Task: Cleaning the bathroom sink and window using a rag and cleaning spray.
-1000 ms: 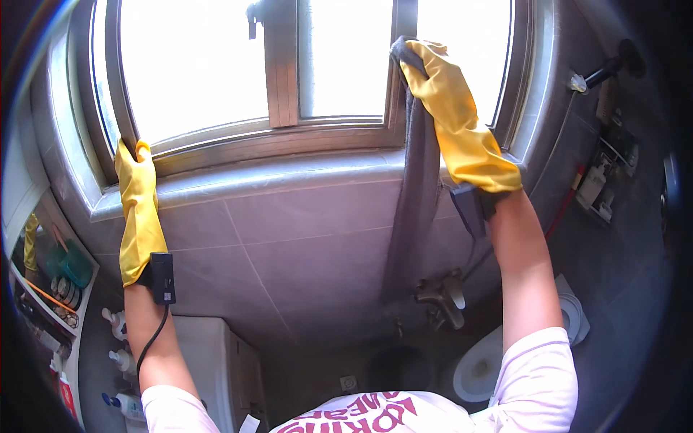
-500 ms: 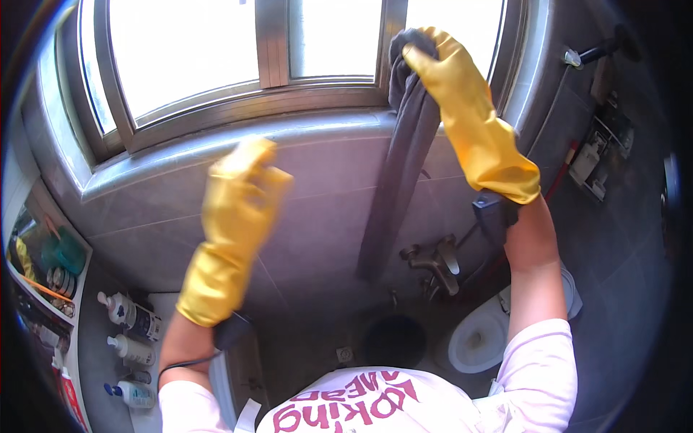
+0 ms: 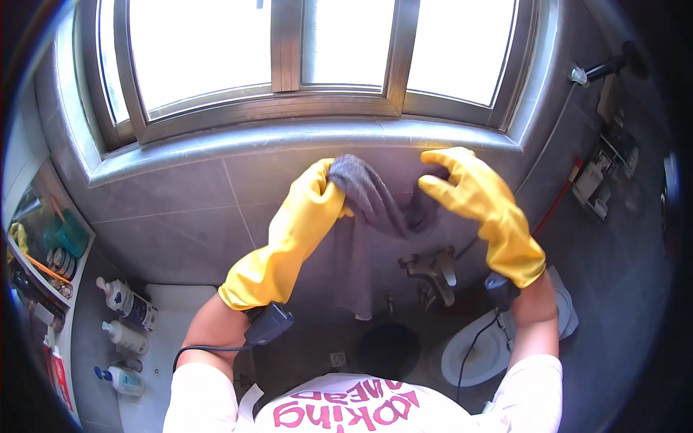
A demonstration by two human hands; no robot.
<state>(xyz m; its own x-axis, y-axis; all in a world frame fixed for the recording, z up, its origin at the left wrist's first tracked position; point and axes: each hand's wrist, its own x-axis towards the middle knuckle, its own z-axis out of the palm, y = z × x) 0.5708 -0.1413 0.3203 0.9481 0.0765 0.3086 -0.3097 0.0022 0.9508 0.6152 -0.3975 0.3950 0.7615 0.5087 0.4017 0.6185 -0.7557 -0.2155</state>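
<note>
- Windowsill (image 3: 303, 133) ran along under brown metal window frame (image 3: 216, 110), w/ tiled wall (image 3: 173, 191) below sill.
- L hand (image 3: 309, 198), below sill's mid: closed on grey towel (image 3: 372, 198), thumb & fingers clamping its bunched upper part.
- R hand (image 3: 469, 189), just below sill, toward its R end: thumb & fingers apart w/ grey fabric btwn them; blurry there, so couldn't tell if it gripped or only touched.
- Grey towel hung below sill's mid, sagging in a curve btwn both hands, w/ a flat length dropping farther below sill.
- Both hands wore yellow rubber gloves (image 3: 260, 276); dark box-shaped wrist unit (image 3: 271, 325) sat at each cuff, w/ cable.
- Mixer faucet (image 3: 433, 273): on wall, farther below sill, R of its mid.
- Toilet (image 3: 453, 359): white, well below sill's R half.
- Pump bottles (image 3: 133, 307): in a row well below sill's L end.
- Wall caddy (image 3: 593, 180): beyond sill's R end & a bit lower, holding toiletries.
- White-edged shelf unit (image 3: 81, 270): below & L of sill's L end, w/ teal cup (image 3: 71, 232) inside.
</note>
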